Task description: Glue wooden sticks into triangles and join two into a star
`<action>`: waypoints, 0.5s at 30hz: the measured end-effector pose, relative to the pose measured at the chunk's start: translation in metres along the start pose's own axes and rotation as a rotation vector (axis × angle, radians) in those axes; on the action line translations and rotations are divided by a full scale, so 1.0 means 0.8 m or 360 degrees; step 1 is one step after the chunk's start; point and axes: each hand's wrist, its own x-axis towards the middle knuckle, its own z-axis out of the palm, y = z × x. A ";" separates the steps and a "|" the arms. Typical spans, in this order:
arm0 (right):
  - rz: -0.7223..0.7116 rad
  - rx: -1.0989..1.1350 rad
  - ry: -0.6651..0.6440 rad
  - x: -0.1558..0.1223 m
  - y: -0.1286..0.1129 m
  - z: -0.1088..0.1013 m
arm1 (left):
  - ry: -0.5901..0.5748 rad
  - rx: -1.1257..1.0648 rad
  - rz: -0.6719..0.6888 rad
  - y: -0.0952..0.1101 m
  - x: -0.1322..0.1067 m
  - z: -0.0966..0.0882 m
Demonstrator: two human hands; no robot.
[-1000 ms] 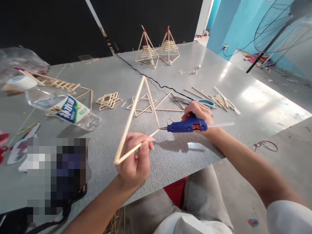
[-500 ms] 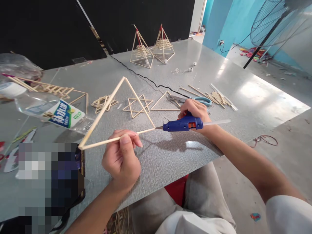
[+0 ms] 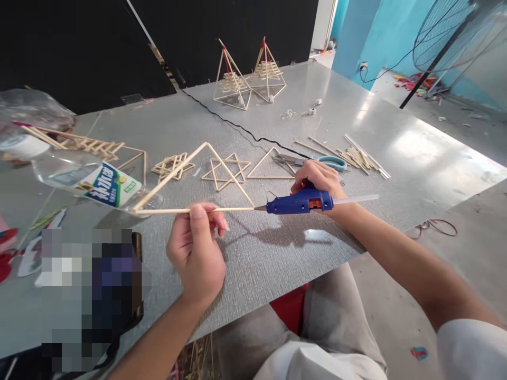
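My left hand (image 3: 200, 248) pinches the near side of a triangle of thin wooden sticks (image 3: 233, 179), raised above the table. In my right hand (image 3: 317, 177) is a blue hot glue gun (image 3: 297, 203) with a clear glue stick (image 3: 358, 199) poking out of its back. The gun's metal nozzle touches, or nearly touches, the triangle's right corner. Beyond my hands lie a six-pointed stick star (image 3: 225, 172), a stack of stick stars (image 3: 173, 168) and another flat triangle (image 3: 271, 178). Scissors with light blue handles (image 3: 332, 163) rest just behind my right hand.
A plastic bottle (image 3: 99, 182) lies at the left, beside a stick frame (image 3: 91, 145). Two stick pyramids (image 3: 232, 82) stand at the back. A black cord (image 3: 237, 125) crosses the table (image 3: 356, 116). Loose sticks (image 3: 358, 158) lie at right; a blurred-out dark object (image 3: 91, 301) sits near left.
My left hand has tilted the triangle: its left corner has risen and its apex has dropped, so the near side is almost level. The glue gun's nozzle stays at the right corner.
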 end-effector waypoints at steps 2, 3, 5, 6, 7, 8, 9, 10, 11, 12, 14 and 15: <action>-0.0006 0.0006 -0.0003 0.000 0.001 0.000 | 0.0022 -0.0063 -0.0060 0.000 0.002 0.001; -0.0001 0.0010 -0.0012 0.000 0.001 0.000 | 0.0035 -0.0094 -0.0089 0.000 0.003 0.001; 0.0014 0.0022 -0.0031 0.000 0.001 0.000 | 0.0064 -0.0139 -0.0144 0.000 0.005 0.002; 0.0018 0.0028 -0.0036 0.000 0.001 0.000 | 0.0076 -0.0152 -0.0168 0.000 0.006 0.003; 0.0017 0.0033 -0.0037 0.000 0.001 -0.001 | 0.0087 -0.0162 -0.0191 0.001 0.007 0.003; 0.0009 0.0036 -0.0034 0.000 0.001 -0.001 | 0.0096 -0.0173 -0.0213 0.001 0.007 0.004; -0.0002 0.0037 -0.0031 0.000 0.001 -0.001 | 0.0101 -0.0184 -0.0234 0.001 0.008 0.004; -0.0014 0.0035 -0.0029 0.000 0.001 -0.001 | 0.0103 -0.0196 -0.0253 0.001 0.008 0.004; -0.0024 0.0030 -0.0026 0.001 0.001 -0.001 | 0.0104 -0.0207 -0.0269 0.001 0.008 0.005; -0.0031 0.0025 -0.0019 0.001 0.001 -0.001 | 0.0105 -0.0218 -0.0281 0.002 0.009 0.005; -0.0040 0.0021 -0.0001 0.001 0.002 0.000 | 0.0111 -0.0239 -0.0313 0.001 0.009 0.004; -0.0044 0.0024 0.0010 0.001 0.002 0.000 | 0.0112 -0.0254 -0.0338 0.001 0.010 0.004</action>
